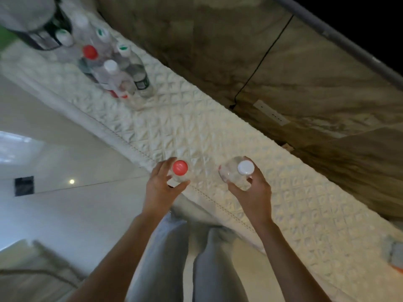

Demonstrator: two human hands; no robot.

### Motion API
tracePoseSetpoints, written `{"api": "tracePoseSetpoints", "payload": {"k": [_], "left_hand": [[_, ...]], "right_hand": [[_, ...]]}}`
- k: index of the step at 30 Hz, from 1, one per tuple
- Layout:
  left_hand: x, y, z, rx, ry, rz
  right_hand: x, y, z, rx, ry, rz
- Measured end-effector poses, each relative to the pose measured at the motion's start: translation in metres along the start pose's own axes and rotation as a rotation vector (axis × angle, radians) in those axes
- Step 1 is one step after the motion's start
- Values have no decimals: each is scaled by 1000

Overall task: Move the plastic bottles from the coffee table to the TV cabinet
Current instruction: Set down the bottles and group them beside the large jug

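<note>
My left hand [160, 187] grips a clear plastic bottle with a red cap [180, 167], seen from above at the near edge of the TV cabinet's white quilted cover [196, 127]. My right hand [250, 190] grips a clear bottle with a white cap [245, 167] a little further in over the cover. Whether either bottle's base touches the cover is hidden. Several more plastic bottles [113, 66] with white, green-marked and red caps stand clustered at the far left of the cover.
A dark round container [41, 29] stands behind the bottle cluster. The marbled wall [283, 73] runs along the cabinet's far side, with a black cable [261, 59] and a socket strip [271, 115]. Glossy white floor [65, 203] lies to my left.
</note>
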State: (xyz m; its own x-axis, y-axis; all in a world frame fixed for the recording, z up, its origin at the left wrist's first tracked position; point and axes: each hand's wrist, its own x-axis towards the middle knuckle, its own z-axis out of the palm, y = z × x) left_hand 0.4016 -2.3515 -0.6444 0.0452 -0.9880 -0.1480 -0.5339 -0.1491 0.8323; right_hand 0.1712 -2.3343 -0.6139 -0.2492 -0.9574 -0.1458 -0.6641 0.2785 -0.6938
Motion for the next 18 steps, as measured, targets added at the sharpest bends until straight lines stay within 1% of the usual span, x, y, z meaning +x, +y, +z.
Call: {"api": "tracePoseSetpoints", "payload": {"k": [4, 8, 18], "left_hand": [[18, -19, -36, 29, 58, -4], [31, -31, -57, 80, 93, -27], [70, -41, -69, 91, 171, -99]], "right_hand": [[16, -32, 29, -9, -44, -62], [36, -59, 52, 4, -91, -96], [109, -104, 98, -9, -227, -176]]}}
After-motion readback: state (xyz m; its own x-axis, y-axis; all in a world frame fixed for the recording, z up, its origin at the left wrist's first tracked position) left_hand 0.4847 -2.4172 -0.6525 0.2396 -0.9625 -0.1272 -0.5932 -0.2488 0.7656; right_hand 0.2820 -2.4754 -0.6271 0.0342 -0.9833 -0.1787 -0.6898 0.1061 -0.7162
